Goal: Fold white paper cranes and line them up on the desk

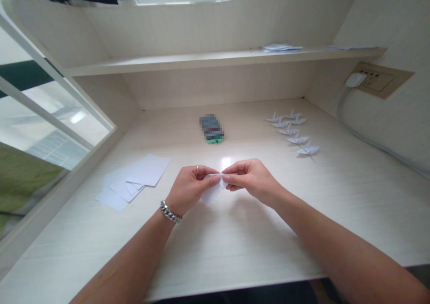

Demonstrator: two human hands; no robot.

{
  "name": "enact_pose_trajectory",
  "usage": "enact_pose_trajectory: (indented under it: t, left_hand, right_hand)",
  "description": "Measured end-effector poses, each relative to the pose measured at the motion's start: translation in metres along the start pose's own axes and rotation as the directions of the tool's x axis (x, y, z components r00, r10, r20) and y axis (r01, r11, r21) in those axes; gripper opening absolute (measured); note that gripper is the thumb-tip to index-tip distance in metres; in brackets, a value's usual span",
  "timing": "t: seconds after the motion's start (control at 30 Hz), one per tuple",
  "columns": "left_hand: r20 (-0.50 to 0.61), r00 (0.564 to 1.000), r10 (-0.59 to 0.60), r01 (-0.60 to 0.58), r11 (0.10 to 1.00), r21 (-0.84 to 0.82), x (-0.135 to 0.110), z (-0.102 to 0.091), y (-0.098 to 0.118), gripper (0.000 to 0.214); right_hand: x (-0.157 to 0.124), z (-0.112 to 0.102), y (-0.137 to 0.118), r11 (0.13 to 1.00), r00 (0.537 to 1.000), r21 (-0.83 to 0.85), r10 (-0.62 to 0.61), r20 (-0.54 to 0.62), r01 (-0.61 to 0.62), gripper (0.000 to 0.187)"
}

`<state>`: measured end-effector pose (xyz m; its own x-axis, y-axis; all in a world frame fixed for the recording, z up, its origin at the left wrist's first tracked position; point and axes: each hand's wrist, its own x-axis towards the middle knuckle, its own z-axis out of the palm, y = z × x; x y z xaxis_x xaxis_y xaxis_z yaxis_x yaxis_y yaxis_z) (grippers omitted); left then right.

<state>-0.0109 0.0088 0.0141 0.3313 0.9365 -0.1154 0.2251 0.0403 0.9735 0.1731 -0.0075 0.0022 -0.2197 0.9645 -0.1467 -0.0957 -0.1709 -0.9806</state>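
Observation:
Between my two hands, just above the desk, is a small piece of folded white paper (pixel 210 195). My left hand (pixel 190 185), with a ring and a chain bracelet, pinches it between thumb and forefinger. From the other side my right hand (pixel 253 178) pinches the same paper, its thumb tip close to the left one. The fingers cover much of the paper, so its exact folds are hidden. Several folded paper cranes (pixel 298 140) stand at the back right of the desk. White paper sheets (pixel 148 169) lie overlapping to the left of my hands.
A phone (pixel 211 127) with a green edge lies at the desk's back middle. Above runs a shelf (pixel 188 62) holding a stack of paper (pixel 281 48). On the right wall, a plug (pixel 355 80) sits in the socket, its cable (pixel 369 141) trailing along the desk.

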Motion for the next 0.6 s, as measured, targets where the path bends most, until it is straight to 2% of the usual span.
enact_pose_trajectory:
  t: [0.2, 0.6]
  left_hand:
    - [0.017, 1.0, 0.001, -0.001, 1.0, 0.013, 0.0008, -0.002, -0.0026, 0.028]
    - [0.016, 0.996, -0.089, 0.089, 0.996, -0.02, 0.001, -0.0006, -0.0016, 0.034]
  right_hand:
    - [0.0004, 0.0005, 0.0012, 1.0, 1.0, 0.005, -0.006, -0.008, 0.006, 0.034]
    - [-0.0007, 0.0045, -0.0008, 1.0, 0.998, 0.02, 0.022, -0.052, -0.021, 0.032]
